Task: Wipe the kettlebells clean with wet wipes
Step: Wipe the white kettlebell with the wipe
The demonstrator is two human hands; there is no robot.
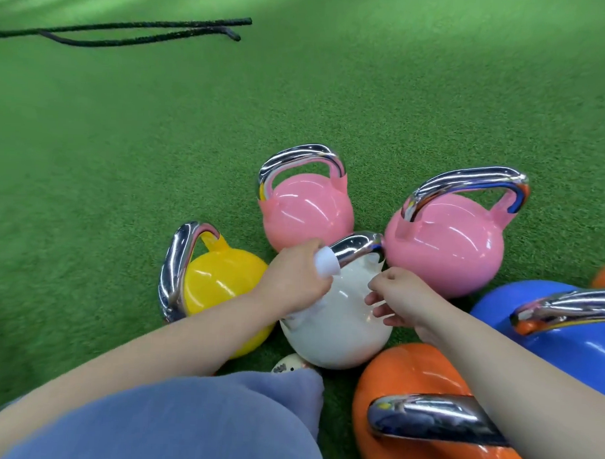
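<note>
Head view: looking down at a cluster of kettlebells sitting on green turf [333, 103]. Sitting in the middle, a white bell [338, 330], chrome handle [357, 246] tilting up and away. Gripping the near end of that handle, the left hand [294, 277], fingers curling round it with a white wipe [324, 261] bunched between palm and chrome, a fold of wipe poking out by the thumb. Hovering just right of the handle, over the bell's shoulder, the right hand [400, 298], fingers loosely spread and relaxed, pinching nothing; touching the bell or not, impossible to tell.

Crowding round the white bell: a yellow bell [223, 285] lying to the left, handle pointing left; a pink bell [307, 209] standing upright just behind; a second pink bell [448, 244] standing at right rear, nearly touching the white handle's far end; a blue bell [565, 327] at the right edge; an orange bell [425, 405] lying at lower right, partly hidden under the right forearm. Filling the lower left, a knee in blue-grey trousers [184, 421]. Lying well apart at upper left, a black rope [129, 34] doubling back on the turf.
</note>
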